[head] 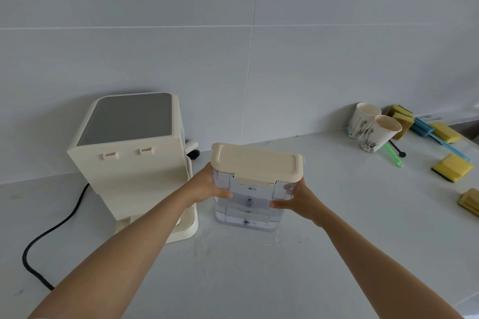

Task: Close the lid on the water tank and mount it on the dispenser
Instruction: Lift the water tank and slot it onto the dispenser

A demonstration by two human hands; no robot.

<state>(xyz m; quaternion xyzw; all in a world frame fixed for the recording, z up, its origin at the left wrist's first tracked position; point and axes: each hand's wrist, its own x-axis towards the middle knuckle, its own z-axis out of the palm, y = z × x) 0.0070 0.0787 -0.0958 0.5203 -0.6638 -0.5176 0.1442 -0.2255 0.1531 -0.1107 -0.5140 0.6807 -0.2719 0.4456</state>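
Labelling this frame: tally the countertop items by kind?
Dispenser: 1
Water tank, lid on, held by left hand and right hand: 1
Paper cups: 2
Sponges, loose: 2
Sponge-brush pile by the wall: cannot count
Total counted: 6

Soft, even, bright light; faint shadows under the arms; wide-angle bending at edges; slightly soft focus overall.

Two bare forearms enter from the lower edge, one either side of the clear plastic water tank with its cream lid. No sleeves, watch, bracelet or rings are visible. Left hand and right hand are ungloved. Fingernails are too small to assess. No markings are seen on either arm.
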